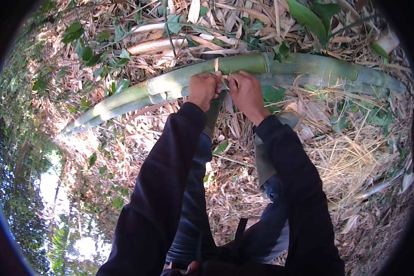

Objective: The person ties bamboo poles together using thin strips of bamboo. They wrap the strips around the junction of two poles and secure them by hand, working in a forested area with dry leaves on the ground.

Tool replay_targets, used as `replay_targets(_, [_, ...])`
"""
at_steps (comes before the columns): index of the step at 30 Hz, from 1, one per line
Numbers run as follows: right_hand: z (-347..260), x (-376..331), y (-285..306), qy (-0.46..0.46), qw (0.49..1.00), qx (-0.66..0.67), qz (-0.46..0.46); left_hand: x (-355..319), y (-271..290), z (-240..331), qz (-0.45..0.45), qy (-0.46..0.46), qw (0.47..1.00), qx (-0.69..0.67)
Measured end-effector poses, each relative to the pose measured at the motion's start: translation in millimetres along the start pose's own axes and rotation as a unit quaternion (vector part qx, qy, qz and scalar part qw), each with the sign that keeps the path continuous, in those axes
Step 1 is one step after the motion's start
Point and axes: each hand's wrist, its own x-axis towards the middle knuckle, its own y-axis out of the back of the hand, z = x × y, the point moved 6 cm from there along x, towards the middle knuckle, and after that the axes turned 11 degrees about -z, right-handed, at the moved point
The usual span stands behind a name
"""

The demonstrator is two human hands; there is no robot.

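Note:
Several green bamboo poles (244, 63) lie side by side on the ground across the upper middle. A thin tan strip (216, 64) loops around them near the centre. My left hand (202, 91) is closed at the near side of the poles, thumb and fingers pinching an end of this strip. Close beside it on the right, my right hand (247, 94) is closed in a pinch on the strip too. Short strip ends show between the two hands. Exactly how the ends cross is too small to tell.
A heap of loose yellow straw (352, 161) lies at the right. Dry leaves (230, 188) cover the ground, with green leafy plants (85, 53) at the upper left. My boots (265, 161) stand just on the near side of the poles.

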Motion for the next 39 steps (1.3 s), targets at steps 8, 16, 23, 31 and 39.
replay_targets(8, [-32.6,48.6,8.8,0.165,0.944,-0.174,-0.226,3.1,5.1,-12.2,-0.032,-0.02,0.998,-0.047])
replay_targets(16, [-10.1,32.1,40.7,0.112,0.948,-0.247,-0.169,-14.2,13.5,-20.9,-0.027,-0.059,0.994,-0.083])
replay_targets(23, [-27.9,46.5,27.0,0.219,0.906,-0.304,-0.198,5.2,13.0,-14.9,0.004,-0.09,0.996,0.001])
replay_targets(31, [-13.8,68.0,15.3,0.184,0.924,-0.145,-0.303,5.0,-0.6,-20.2,0.149,-0.083,0.985,0.01])
replay_targets(39, [-5.7,90.6,11.2,0.093,0.927,-0.046,-0.36,7.0,0.8,-12.5,0.084,-0.101,0.991,0.014])
